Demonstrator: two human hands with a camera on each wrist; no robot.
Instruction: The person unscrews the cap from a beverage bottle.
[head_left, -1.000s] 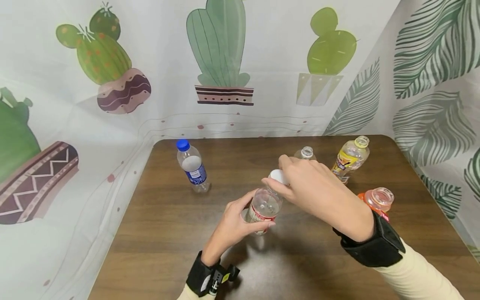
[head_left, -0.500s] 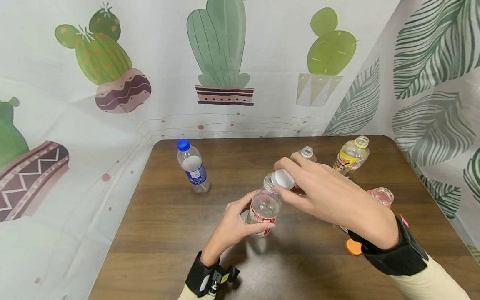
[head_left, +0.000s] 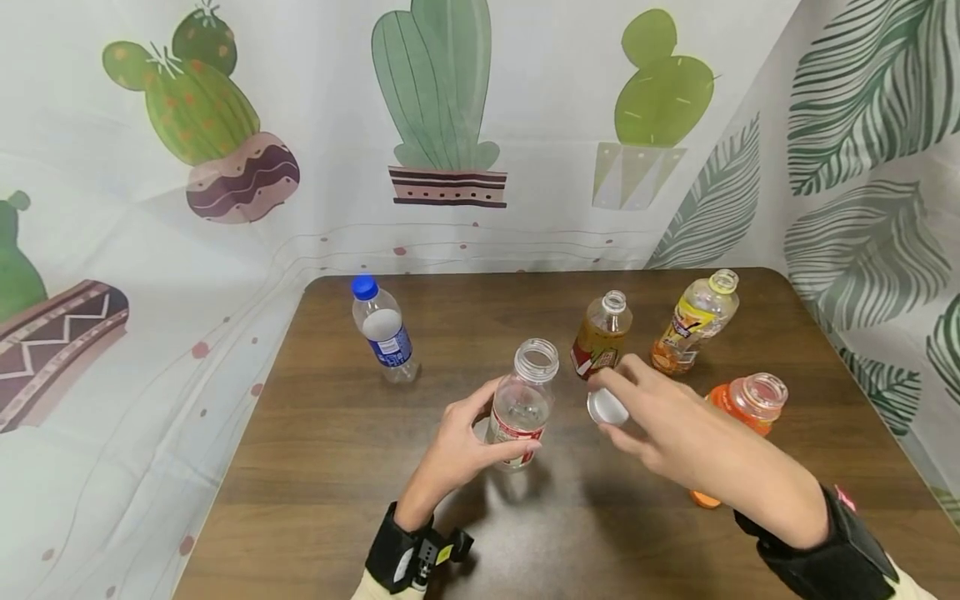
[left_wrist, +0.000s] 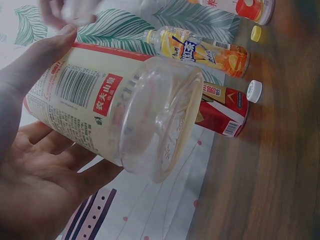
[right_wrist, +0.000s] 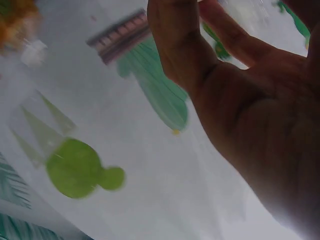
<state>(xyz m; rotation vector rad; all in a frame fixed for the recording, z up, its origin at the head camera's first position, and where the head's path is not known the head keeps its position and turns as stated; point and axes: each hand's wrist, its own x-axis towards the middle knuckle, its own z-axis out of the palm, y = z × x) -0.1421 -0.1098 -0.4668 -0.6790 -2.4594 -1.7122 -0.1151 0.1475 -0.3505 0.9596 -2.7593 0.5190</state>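
My left hand [head_left: 465, 437] grips a clear plastic bottle [head_left: 521, 408] with a red-and-cream label. Its mouth is uncapped, and the left wrist view has the bottle's base [left_wrist: 165, 125] raised off the table. To the right of it, my right hand [head_left: 645, 417] pinches a white bottle cap [head_left: 607, 407] between thumb and fingers, apart from the bottle. In the right wrist view the right hand [right_wrist: 240, 100] shows large and dark, and the cap cannot be made out there.
A capped bottle with a blue lid [head_left: 386, 333] stands at the left. Uncapped bottles stand on the right: a red-labelled one [head_left: 602, 333], a yellow-labelled one [head_left: 693, 321] and an orange-labelled one [head_left: 750, 402]. An orange cap [head_left: 705, 499], a white cap [left_wrist: 254, 91] and a yellow cap [left_wrist: 256, 33] lie on the table.
The white cap has come off the bottle's mouth. My right hand has carried it right and down, away from the bottle. The left hand keeps its grip, nearly still.
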